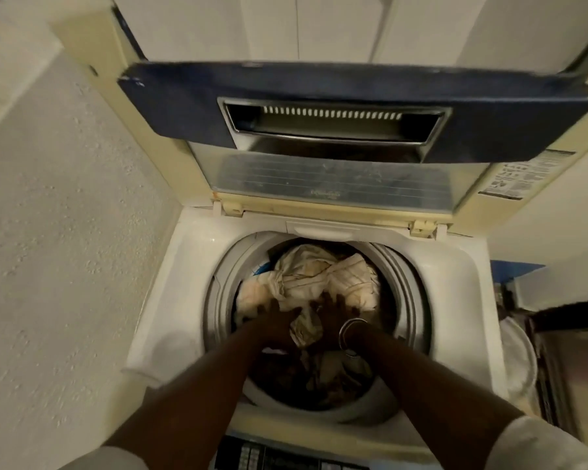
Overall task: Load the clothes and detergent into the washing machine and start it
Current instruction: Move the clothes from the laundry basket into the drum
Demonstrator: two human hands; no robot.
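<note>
White top-loading washing machine [184, 259], frame centre, hinged lid [336, 178] raised upright. Crumpled cream striped clothes [319, 276] heaped inside round drum.

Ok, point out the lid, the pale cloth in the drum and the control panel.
lid [336, 179]: head view, on its clear window panel.
pale cloth [323, 276]: head view, on its crumpled middle.
control panel [279, 457]: head view, on the buttons at the bottom edge.
</note>
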